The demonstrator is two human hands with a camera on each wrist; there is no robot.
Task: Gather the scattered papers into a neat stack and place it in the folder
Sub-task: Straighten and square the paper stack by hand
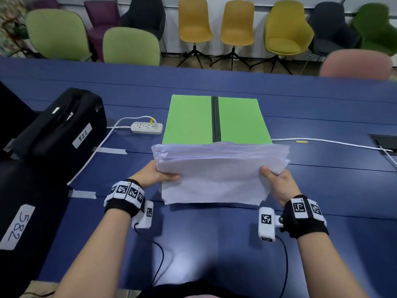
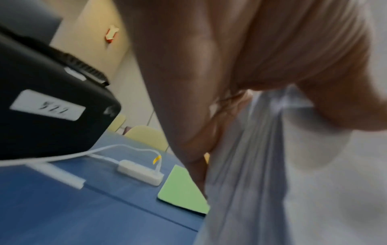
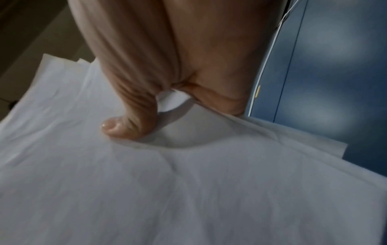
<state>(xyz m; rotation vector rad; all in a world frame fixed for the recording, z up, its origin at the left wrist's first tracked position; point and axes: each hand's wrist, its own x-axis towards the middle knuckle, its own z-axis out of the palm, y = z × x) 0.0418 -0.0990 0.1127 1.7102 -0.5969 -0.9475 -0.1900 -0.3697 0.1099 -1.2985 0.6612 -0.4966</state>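
A thick stack of white papers (image 1: 217, 173) hangs above the blue table, its sheets uneven at the edges. My left hand (image 1: 159, 174) grips its left edge, thumb on top. My right hand (image 1: 272, 177) grips the right edge the same way. The left wrist view shows the fanned edge of the stack (image 2: 261, 165) under my left hand (image 2: 199, 99). In the right wrist view my right thumb (image 3: 119, 127) presses on the top sheet (image 3: 188, 190). An open green folder (image 1: 214, 119) with a black spine lies flat just beyond the stack, its near edge hidden by the papers.
A white power strip (image 1: 147, 127) with its cable lies left of the folder. Black cases labelled 522 (image 1: 64, 123) and 582 (image 1: 19, 211) fill the left side. A white cable (image 1: 322, 141) runs to a table hatch (image 1: 384, 143) on the right. Chairs line the far side.
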